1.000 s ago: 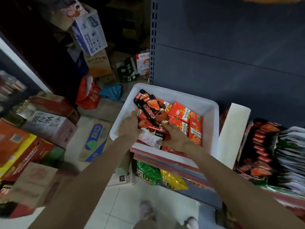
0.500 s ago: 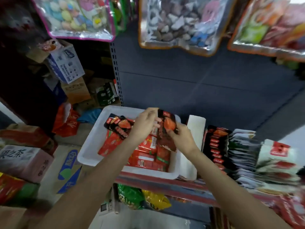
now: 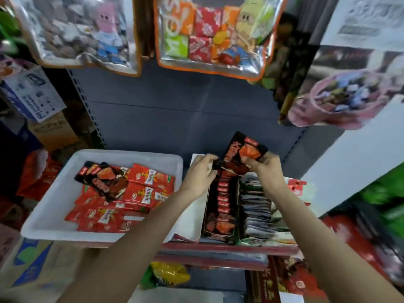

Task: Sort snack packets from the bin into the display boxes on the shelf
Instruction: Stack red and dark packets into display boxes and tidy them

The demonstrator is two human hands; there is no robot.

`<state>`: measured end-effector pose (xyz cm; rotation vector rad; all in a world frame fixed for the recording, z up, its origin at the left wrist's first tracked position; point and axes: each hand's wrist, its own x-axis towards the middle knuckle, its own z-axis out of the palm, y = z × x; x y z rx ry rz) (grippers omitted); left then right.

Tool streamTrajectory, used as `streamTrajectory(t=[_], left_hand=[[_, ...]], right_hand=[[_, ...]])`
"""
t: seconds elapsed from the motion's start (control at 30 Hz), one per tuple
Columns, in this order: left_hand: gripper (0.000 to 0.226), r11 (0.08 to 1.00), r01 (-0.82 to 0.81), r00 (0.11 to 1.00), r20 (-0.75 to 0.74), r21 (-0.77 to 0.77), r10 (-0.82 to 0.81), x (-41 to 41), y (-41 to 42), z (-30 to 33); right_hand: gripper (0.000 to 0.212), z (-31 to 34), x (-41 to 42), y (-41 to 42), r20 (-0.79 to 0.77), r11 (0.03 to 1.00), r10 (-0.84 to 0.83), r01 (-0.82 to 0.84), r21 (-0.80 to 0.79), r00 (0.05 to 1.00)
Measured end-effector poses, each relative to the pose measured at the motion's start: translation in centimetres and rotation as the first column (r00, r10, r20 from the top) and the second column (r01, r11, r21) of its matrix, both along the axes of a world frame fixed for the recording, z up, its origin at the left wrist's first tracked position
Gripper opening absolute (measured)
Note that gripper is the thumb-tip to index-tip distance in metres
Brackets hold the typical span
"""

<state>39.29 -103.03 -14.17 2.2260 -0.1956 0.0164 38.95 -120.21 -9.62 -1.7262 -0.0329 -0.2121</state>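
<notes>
A white bin [image 3: 54, 200] sits on the shelf at the left, holding several red packets [image 3: 140, 193] and a few black packets [image 3: 102, 180]. To its right stands a black display box [image 3: 220, 206] filled with matching black packets. My right hand [image 3: 265, 171] grips a stack of black packets [image 3: 240, 156] above the back of that box. My left hand [image 3: 200, 173] pinches the stack's left edge, fingers curled over the box's rear. A second display box [image 3: 258, 211] with grey-white packets stands beside the black one.
Large clear bags of sweets [image 3: 209, 33] hang overhead from the grey back panel [image 3: 175, 119]. A white card flap [image 3: 192, 217] stands between bin and black box. Cardboard cartons [image 3: 32, 95] pile up on the left; green and yellow bags [image 3: 168, 274] lie on a lower shelf.
Both hands lifted the black packets out of the bin and carried them right, to above the black display box. The view swung up and right with them.
</notes>
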Motion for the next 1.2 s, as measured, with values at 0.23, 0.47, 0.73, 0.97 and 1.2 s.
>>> streamTrajectory(t=[0.23, 0.47, 0.73, 0.97, 1.2], left_hand=[[0.012, 0.993, -0.119, 0.990, 0.080, -0.012, 0.120, 1.0, -1.7, -0.1], [0.013, 0.986, -0.164, 0.933, 0.329, 0.038, 0.143, 0.4, -1.7, 0.8], [0.020, 0.986, -0.150, 0.968, 0.213, 0.068, 0.132, 1.1, -1.1, 1.4], [0.006, 0.994, -0.065, 0.887, 0.461, 0.085, 0.019, 1.0, -0.9, 1.7], [0.007, 0.960, -0.043, 0.930, 0.363, 0.275, -0.062, 1.6, -2.2, 0.6]], right_hand=[[0.019, -1.5, 1.2, -0.8, -0.122, 0.983, 0.110, -0.126, -0.133, 0.986], [0.027, -1.5, 1.2, -1.1, -0.036, 0.912, 0.116, -0.121, -0.392, 0.993], [0.014, -2.4, 1.0, -0.9, 0.148, 0.878, 0.080, 0.000, -0.478, 0.986], [0.013, -2.7, 1.3, -0.5, 0.263, 0.892, 0.094, 0.036, -0.450, 0.960], [0.008, -4.5, 2.0, -0.9, 0.145, 0.631, 0.166, 0.008, -0.776, 0.975]])
